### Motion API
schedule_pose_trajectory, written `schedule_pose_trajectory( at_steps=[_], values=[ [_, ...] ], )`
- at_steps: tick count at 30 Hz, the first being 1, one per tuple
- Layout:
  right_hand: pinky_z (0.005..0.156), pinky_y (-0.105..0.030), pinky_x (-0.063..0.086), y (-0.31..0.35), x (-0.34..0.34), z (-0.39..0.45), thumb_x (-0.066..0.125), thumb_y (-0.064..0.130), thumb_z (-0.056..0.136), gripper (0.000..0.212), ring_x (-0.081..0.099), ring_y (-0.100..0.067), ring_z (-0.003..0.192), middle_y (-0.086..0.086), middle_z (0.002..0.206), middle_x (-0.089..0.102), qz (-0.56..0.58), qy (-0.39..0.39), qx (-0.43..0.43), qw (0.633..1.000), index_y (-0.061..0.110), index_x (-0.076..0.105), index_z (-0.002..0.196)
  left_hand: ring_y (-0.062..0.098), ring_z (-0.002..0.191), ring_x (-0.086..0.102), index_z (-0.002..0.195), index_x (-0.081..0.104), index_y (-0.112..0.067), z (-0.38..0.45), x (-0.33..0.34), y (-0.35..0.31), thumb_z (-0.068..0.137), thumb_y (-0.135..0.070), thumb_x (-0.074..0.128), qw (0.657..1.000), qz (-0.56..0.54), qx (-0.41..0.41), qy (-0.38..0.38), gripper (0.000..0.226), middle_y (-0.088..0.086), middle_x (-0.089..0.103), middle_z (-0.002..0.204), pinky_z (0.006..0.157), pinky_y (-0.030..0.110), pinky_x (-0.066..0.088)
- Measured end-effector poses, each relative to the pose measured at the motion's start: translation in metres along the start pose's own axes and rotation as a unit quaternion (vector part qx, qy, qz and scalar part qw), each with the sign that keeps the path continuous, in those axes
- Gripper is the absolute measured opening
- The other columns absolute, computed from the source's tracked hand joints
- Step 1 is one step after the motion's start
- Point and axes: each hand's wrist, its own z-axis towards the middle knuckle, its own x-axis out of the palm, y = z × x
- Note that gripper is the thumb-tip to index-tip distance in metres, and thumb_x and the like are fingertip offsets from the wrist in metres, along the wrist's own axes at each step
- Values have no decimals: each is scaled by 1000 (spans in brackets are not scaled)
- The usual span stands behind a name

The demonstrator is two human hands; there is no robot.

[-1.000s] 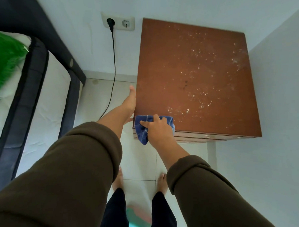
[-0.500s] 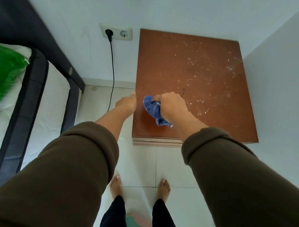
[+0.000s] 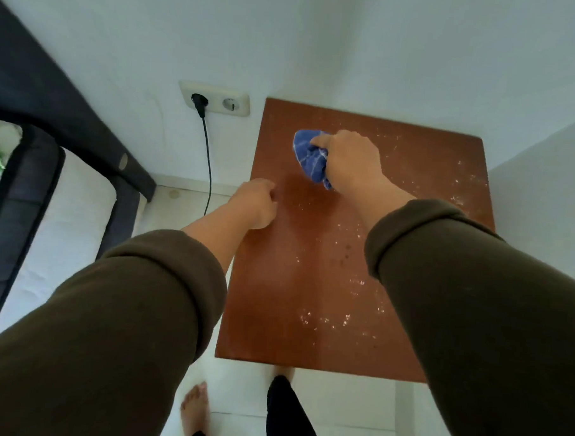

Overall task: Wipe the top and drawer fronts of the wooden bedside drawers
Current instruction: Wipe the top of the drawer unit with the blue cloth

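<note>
From the head camera, looking down, the wooden bedside drawers (image 3: 353,253) stand in the corner where two white walls meet, and only the reddish-brown top shows; the drawer fronts are hidden below the near edge. The right hand (image 3: 351,161) is curled round a bunched blue cloth (image 3: 310,158) with pale stripes and presses it on the far left part of the top, near the back wall. The left hand (image 3: 255,201) rests at the left edge of the top with its fingers loosely curled and nothing in them, apparently steadying the unit. The two hands are apart. Pale specks of dust or crumbs lie scattered over the middle and right of the top, thickest toward the near right, while the strip along the left side looks cleaner. The step in hand appears to be wiping the top, and it seems early, since most of the specks remain and the fronts are not yet touched. To do it well, it would help to spread the cloth flatter for wider contact, work from the back edge forward in overlapping passes toward the right, and gather the debris into the cloth instead of pushing it onto the tiled floor (image 3: 245,397) by the bare foot (image 3: 195,408). A wall socket (image 3: 215,99) with a black cable (image 3: 209,168) sits left of the unit, beside the bed (image 3: 56,207).
</note>
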Motion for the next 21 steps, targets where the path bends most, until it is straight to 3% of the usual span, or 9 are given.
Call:
schedule_pose_trajectory(
  at_steps=[4,8,15,21],
  values=[
    [93,-38,47,-24,-1,64,43,10,97,43,57,-32,115,-11,129,56,-4,17,-4,1000,28,51,135,26,145,19,150,24,-9,52,-8,-16,99,-20,45,1000,28,2,4,57,8,17,158,118,33,18],
    [93,-39,45,-32,4,116,48,11,95,45,54,-33,119,-12,132,53,-31,28,-24,999,26,47,138,24,147,9,152,14,-11,90,-16,-24,98,-11,43,999,39,-13,-19,62,6,4,161,119,36,18],
    [98,-39,42,-33,32,164,41,21,100,40,45,-32,127,-15,137,47,-46,66,-17,997,21,44,140,22,148,9,153,5,-12,120,-18,-27,97,-4,45,994,90,-43,-46,70,4,-2,161,118,37,22],
    [97,-44,43,-34,42,166,53,32,91,55,36,-37,130,-15,142,36,-49,57,-15,997,24,37,143,20,147,11,153,7,-15,120,-18,-25,98,-7,43,992,101,-39,-65,67,1,1,161,116,35,23]
  ],
)
